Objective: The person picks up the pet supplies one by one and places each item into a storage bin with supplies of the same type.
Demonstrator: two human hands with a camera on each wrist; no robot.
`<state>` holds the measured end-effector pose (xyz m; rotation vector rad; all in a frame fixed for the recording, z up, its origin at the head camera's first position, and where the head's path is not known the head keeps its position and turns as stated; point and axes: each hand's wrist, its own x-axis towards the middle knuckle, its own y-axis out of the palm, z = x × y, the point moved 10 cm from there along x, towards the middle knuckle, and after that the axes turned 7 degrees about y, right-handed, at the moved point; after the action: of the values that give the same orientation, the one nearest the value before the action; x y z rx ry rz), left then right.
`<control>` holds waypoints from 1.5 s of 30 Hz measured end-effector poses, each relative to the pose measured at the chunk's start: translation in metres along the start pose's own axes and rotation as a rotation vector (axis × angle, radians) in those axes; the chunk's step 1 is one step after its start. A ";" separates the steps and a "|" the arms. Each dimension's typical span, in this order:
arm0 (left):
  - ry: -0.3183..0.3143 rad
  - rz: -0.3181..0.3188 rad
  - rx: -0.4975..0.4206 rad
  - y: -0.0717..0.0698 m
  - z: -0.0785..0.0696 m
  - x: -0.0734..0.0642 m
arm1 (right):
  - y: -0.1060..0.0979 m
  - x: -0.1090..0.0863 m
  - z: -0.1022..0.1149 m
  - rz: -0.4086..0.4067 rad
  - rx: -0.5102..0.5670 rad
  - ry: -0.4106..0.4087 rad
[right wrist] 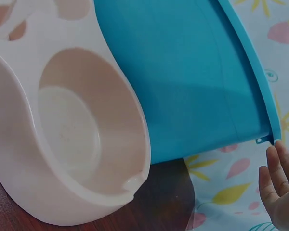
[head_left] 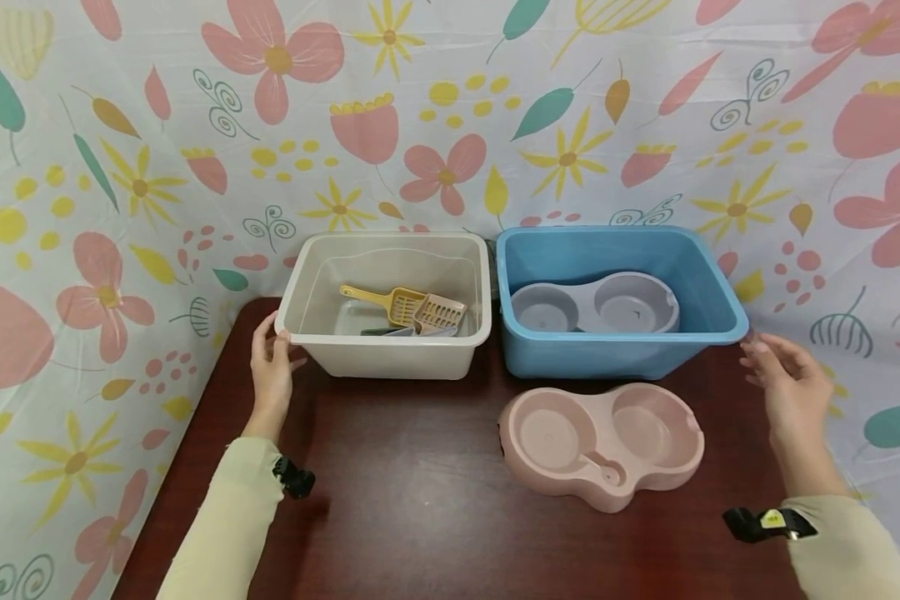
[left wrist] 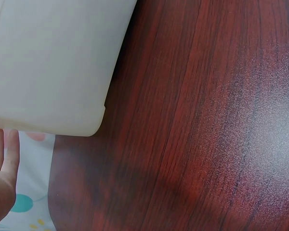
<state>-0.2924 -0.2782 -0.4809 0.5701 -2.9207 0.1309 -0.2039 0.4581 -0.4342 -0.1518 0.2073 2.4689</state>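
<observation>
My left hand (head_left: 272, 365) is at the front left corner of a beige plastic bin (head_left: 390, 358), its straight fingers against the bin's side in the left wrist view. In that bin lie a yellow slotted scoop (head_left: 401, 305), a pinkish slotted scoop (head_left: 440, 314) and partly hidden grey and dark pieces. Over on the right, my right hand (head_left: 793, 385) has loosely extended fingertips right at the front corner of a blue bin (head_left: 585, 358). A grey double bowl (head_left: 633, 304) sits inside the blue bin, its front edge hidden by the bin wall.
A pink double pet bowl (head_left: 603, 417) stands on the dark red wooden table (head_left: 405, 500) in front of the blue bin. The two bins stand side by side against a flower-patterned cloth (head_left: 450, 100), which also hangs along both sides.
</observation>
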 end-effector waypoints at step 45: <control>-0.057 0.046 -0.080 0.008 -0.019 -0.014 | 0.037 0.036 -0.016 0.380 0.072 -0.080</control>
<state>-0.2801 -0.2639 -0.4655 0.5019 -2.9790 0.0032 -0.2538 0.4483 -0.4512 0.0208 0.3146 2.8331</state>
